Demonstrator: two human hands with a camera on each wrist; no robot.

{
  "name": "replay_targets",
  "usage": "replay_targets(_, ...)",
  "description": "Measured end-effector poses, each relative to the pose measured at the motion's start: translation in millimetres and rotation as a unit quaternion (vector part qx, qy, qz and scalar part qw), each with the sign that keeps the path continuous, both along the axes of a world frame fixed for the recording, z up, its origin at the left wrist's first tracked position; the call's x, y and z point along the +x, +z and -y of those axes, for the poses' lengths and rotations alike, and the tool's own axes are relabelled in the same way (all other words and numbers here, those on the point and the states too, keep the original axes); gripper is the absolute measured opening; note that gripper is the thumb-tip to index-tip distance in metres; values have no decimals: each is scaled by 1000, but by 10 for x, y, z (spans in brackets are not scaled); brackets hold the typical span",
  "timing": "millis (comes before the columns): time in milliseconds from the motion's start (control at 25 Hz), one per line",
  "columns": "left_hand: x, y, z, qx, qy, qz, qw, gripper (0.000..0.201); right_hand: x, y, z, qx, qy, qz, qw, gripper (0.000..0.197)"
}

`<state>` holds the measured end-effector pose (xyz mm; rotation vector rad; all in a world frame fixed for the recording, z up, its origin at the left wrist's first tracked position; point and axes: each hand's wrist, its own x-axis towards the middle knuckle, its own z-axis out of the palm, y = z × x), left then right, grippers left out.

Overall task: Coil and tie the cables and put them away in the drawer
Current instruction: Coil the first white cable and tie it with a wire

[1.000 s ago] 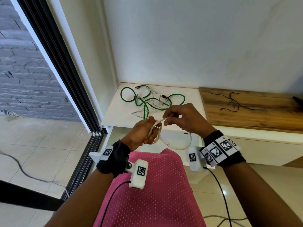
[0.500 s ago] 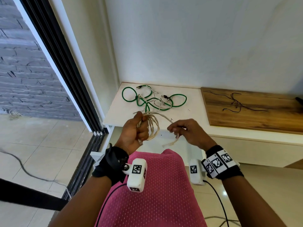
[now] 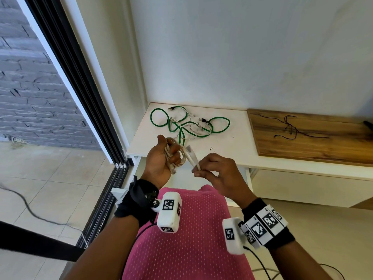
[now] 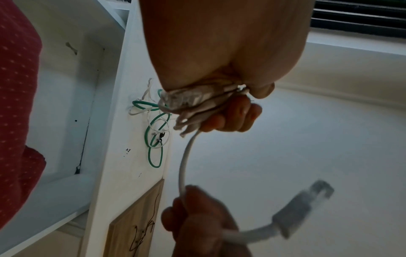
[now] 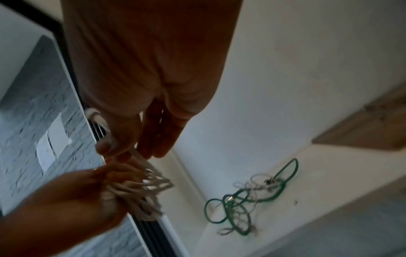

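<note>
The white cable (image 3: 177, 156) sits bunched in several loose oval loops inside my left hand (image 3: 161, 160), held up in the air in front of the white counter (image 3: 222, 150). My left fingers (image 4: 232, 118) are clenched around that bundle; in the left wrist view the strands look flat, pale and a little grubby where they press together. From the bundle one free length of the cable curves across to my right hand (image 3: 220, 176), which pinches it between thumb and fingertip just short of its end. Beyond that pinch the clear, boxy plastic plug (image 4: 305, 203) sticks out, blurred. The other right fingers hang loosely curled.

Below my hands I see the open drawer (image 4: 63, 107), white and smooth inside.

Farther back on the counter lies the tangle of green cable (image 3: 201, 126), round and glossy, looped through thinner white cables (image 3: 191, 122), well apart from my hands. To the right of that, a wooden board (image 3: 312, 142) with a streaky brown grain lies on the counter, and a thin black cord (image 3: 290, 128) sprawls across it.
</note>
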<state>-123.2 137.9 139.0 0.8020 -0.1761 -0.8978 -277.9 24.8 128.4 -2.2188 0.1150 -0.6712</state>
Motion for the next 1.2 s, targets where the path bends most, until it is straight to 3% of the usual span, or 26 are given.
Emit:
replay_targets(120,-182,57,71,93,-10,85,992,46,80,143,-191,151,-50,-60,985,11)
replay_targets(240,-327,36,74,160,-55,218,961,59,164,180,-183,194,-98,-66,974,15)
replay_targets(320,-360,-34,65,172,-69,260,948,61,205,173,-193,189,-135,-53,971,15)
replay_targets(360,-356,-62,67,171,-78,261,947,59,217,149,-213,158,-151,-42,975,14)
replay_targets(440,-341,-96,52,171,-110,255,945,59,231,88,-242,6,-190,-23,982,15)
replay_targets(520,-342,-83,20,177,-148,249,941,62,243,39,-173,-125,-219,-9,968,24)
replay_targets(600,-346,-52,-1,188,-177,236,937,66,246,44,1,-117,-187,-11,975,40)
replay_targets(680,-355,-6,1,185,-205,193,942,66,224,104,161,-31,-57,-61,996,50)
replay_targets(760,-337,32,21,171,-222,140,950,67,216,138,237,71,93,-120,986,38)
replay_targets(840,-304,55,45,178,-226,111,951,67,221,99,276,58,136,-131,980,35)
replay_targets(1040,-263,44,135,201,-143,63,967,65,260,-95,267,-85,53,-59,993,41)
replay_targets(1200,-308,57,254,219,-73,100,968,52,305,-240,220,-112,-59,-38,991,39)
